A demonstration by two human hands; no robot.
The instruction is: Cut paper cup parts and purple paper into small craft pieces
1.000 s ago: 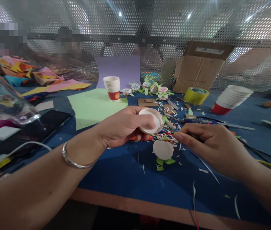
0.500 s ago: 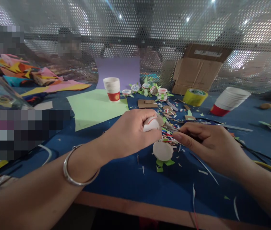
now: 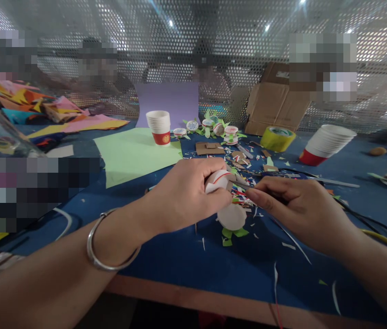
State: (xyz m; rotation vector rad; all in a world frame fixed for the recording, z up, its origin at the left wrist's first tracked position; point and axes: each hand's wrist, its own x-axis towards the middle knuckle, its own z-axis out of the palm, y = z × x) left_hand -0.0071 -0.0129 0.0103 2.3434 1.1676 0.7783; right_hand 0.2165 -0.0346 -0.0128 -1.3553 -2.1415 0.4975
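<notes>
My left hand (image 3: 184, 196), with a silver bangle at its wrist, is closed around a white paper cup piece (image 3: 218, 182) with a red line. Part of the piece is hidden by my fingers. My right hand (image 3: 289, 201) pinches a thin metal blade (image 3: 243, 183) whose tip meets the piece's right side; its handle is hidden in my palm. Just below my left fingers lies a round white paper disc (image 3: 231, 217) with green paper bits (image 3: 227, 238) at its lower edge. Paper scraps (image 3: 239, 157) are scattered behind my hands.
Two stacks of paper cups, one upright (image 3: 159, 129) and one leaning (image 3: 326, 145), stand on the blue table. Yellow tape (image 3: 277, 140), a cardboard box (image 3: 275, 103), small paper turtles (image 3: 210, 125) and a green sheet (image 3: 128, 155) lie beyond. A black cable (image 3: 368, 217) runs at right.
The cup piece has turned a little in my left hand, showing more of its red line. The blade stays against it. The view has shifted slightly.
</notes>
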